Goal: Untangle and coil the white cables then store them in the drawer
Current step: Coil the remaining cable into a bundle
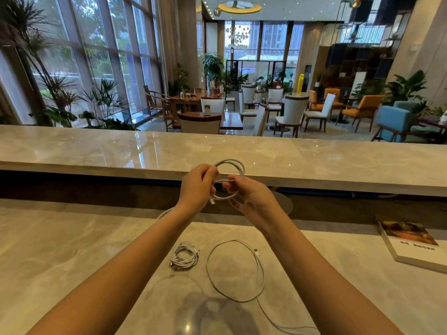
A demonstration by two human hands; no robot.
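A white cable (235, 165) is looped into a small coil held in the air above the marble counter. My left hand (197, 187) grips the coil's left side, and a connector end hangs below its fingers. My right hand (251, 200) pinches a strand of the same coil from the right. On the counter below lies a tightly coiled white cable (183, 256). Beside it to the right, a loose white cable (260, 274) forms one wide loop, its tail running toward the near edge. No drawer is in view.
A raised marble ledge (96, 151) runs across behind my hands. A book (411, 243) lies at the counter's right edge. Beyond the ledge is a lounge with chairs, tables and plants.
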